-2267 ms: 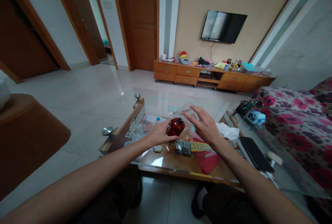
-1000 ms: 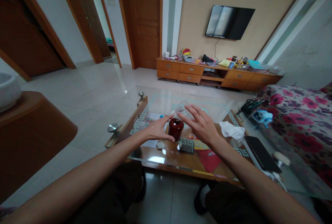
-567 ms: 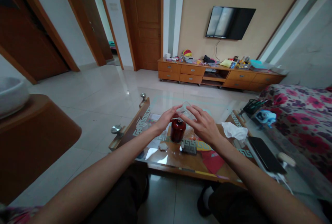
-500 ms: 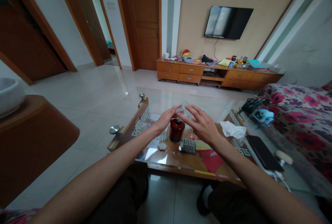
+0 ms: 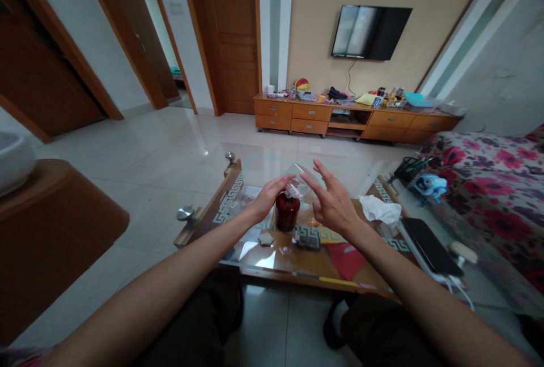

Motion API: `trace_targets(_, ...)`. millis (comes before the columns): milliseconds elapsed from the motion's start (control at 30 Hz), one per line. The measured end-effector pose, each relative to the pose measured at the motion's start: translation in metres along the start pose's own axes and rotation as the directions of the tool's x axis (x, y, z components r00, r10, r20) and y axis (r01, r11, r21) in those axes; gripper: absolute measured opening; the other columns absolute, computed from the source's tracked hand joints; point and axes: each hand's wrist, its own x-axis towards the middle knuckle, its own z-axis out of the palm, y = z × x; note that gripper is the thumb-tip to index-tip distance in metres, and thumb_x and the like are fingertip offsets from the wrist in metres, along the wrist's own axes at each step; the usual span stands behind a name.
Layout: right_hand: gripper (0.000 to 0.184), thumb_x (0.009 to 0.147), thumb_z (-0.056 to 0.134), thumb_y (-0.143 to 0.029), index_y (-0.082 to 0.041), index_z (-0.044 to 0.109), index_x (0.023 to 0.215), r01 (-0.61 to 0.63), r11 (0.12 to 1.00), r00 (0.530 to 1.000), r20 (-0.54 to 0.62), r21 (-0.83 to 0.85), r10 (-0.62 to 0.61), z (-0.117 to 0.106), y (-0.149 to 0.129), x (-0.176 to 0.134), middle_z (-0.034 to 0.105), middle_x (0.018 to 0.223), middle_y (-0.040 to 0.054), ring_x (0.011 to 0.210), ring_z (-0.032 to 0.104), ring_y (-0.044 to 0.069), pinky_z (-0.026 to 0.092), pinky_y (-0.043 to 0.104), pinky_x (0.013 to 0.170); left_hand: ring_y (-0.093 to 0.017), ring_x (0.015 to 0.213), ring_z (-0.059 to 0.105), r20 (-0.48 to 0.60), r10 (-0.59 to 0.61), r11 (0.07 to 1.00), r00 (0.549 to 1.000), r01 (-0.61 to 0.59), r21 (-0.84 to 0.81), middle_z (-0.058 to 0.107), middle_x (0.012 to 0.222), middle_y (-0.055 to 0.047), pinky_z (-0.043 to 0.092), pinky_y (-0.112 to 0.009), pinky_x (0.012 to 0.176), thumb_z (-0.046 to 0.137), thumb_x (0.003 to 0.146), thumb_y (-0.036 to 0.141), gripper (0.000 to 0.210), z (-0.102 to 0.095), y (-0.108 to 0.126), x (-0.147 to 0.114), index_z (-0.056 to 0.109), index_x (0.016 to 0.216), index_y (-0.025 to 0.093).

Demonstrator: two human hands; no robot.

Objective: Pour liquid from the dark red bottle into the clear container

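We reach both bare forearms forward from the bottom corners of the view, over our knees, toward a glass-topped desk with wooden, key-patterned edges. Our left hand is turned thumb-up, its fingertips meeting the top of a dark red bottle that stands upright near the middle of the desk. The left grip is pinched on a small clear cap at the bottle's neck. Our right hand hovers just beside the bottle on its right, palm facing left, fingers spread and raised; its grip is open and holds nothing. Behind the cap lies something clear and glassy, too faint to identify. To the right on the desk sit a crumpled white tissue and a black phone. A flowered sofa fills the right edge.
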Motion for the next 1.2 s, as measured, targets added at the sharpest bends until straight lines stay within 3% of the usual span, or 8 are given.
trace_targets(133,0.078,0.095,0.061,-0.028,-0.036,0.028,0.165,-0.26,0.91,0.961,-0.008,0.323,0.277,-0.001,0.0,-0.003,0.03,0.172,0.0089,0.147,0.045,0.037,0.052,0.062,0.109,-0.032,0.128,0.065,0.025,-0.025,0.998,0.999,0.026,-0.054,0.071,0.137,-0.014,0.043,-0.047,0.114,0.06,0.1,0.056,0.055,-0.001,-0.001,-0.002,0.066,0.141,0.02)
trace_targets(233,0.075,0.097,0.064,-0.05,-0.033,0.034,0.163,-0.468,0.695,0.87,0.144,0.547,0.472,0.008,0.0,-0.006,0.054,0.155,0.0148,0.135,0.059,0.036,0.059,0.058,0.099,-0.032,0.125,0.066,0.021,-0.025,0.997,0.999,0.027,-0.078,0.071,0.137,-0.014,0.044,-0.045,0.112,0.062,0.099,0.056,0.055,-0.001,-0.001,-0.003,0.066,0.141,0.02)
trace_targets(300,0.08,0.094,0.069,-0.056,-0.03,0.036,0.162,-0.531,0.566,0.826,0.237,0.63,0.511,0.016,0.0,-0.007,0.063,0.144,0.0165,0.125,0.066,0.034,0.06,0.055,0.098,-0.031,0.125,0.066,0.022,-0.023,0.996,1.0,0.025,-0.091,0.07,0.138,-0.014,0.044,-0.045,0.111,0.063,0.1,0.054,0.055,-0.001,-0.001,-0.004,0.065,0.143,0.02)
trace_targets(367,0.086,0.089,0.075,-0.057,-0.03,0.037,0.161,-0.54,0.515,0.816,0.266,0.665,0.513,0.022,-0.001,-0.008,0.066,0.14,0.0164,0.118,0.07,0.033,0.06,0.055,0.098,-0.031,0.125,0.066,0.025,-0.022,0.994,0.999,0.025,-0.102,0.069,0.14,-0.014,0.044,-0.045,0.111,0.064,0.1,0.052,0.055,-0.002,0.0,-0.005,0.064,0.144,0.02)
trace_targets(667,0.086,0.087,0.078,-0.056,-0.028,0.041,0.16,-0.54,0.508,0.813,0.259,0.671,0.522,0.018,-0.004,-0.001,0.071,0.131,0.0159,0.11,0.073,0.031,0.06,0.053,0.097,-0.03,0.124,0.066,0.045,-0.022,0.992,0.999,0.028,-0.124,0.071,0.136,-0.012,0.046,-0.045,0.109,0.068,0.098,0.05,0.054,-0.007,0.002,-0.008,0.063,0.144,0.022)
trace_targets(1200,0.083,0.086,0.076,-0.058,-0.03,0.044,0.157,-0.505,0.581,0.835,0.19,0.638,0.517,0.019,-0.01,0.007,0.072,0.129,0.014,0.105,0.073,0.03,0.062,0.049,0.089,-0.033,0.129,0.064,0.048,-0.052,0.992,0.997,0.057,-0.109,0.069,0.139,-0.014,0.045,-0.049,0.113,0.071,0.096,0.048,0.062,-0.006,0.011,-0.014,0.058,0.149,0.021)
